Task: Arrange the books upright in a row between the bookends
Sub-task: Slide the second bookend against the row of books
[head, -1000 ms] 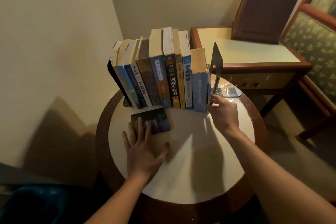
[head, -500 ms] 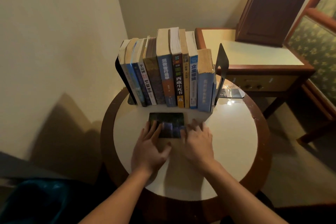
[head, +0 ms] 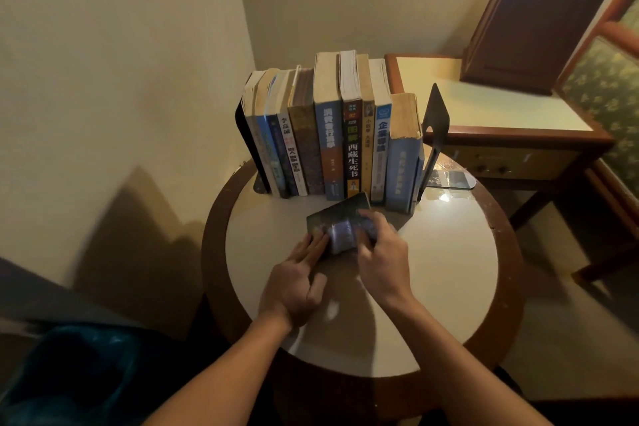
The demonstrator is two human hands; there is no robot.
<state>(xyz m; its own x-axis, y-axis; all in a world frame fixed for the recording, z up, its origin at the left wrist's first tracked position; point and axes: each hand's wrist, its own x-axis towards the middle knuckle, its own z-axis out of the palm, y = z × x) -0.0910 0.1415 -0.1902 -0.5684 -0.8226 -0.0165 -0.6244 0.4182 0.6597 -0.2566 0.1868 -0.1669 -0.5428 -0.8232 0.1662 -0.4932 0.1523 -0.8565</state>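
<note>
Small dark glossy-covered book (head: pixel 340 223), tilted up off the round white bench (head: pixel 449 270), clasped by right hand (head: pixel 378 252); left hand (head: pixel 297 282) fingertips touch its near-left edge.

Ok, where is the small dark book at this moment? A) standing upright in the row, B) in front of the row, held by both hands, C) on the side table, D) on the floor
B: the small dark book is in front of the row of books, with the left hand and right hand on it.
</note>
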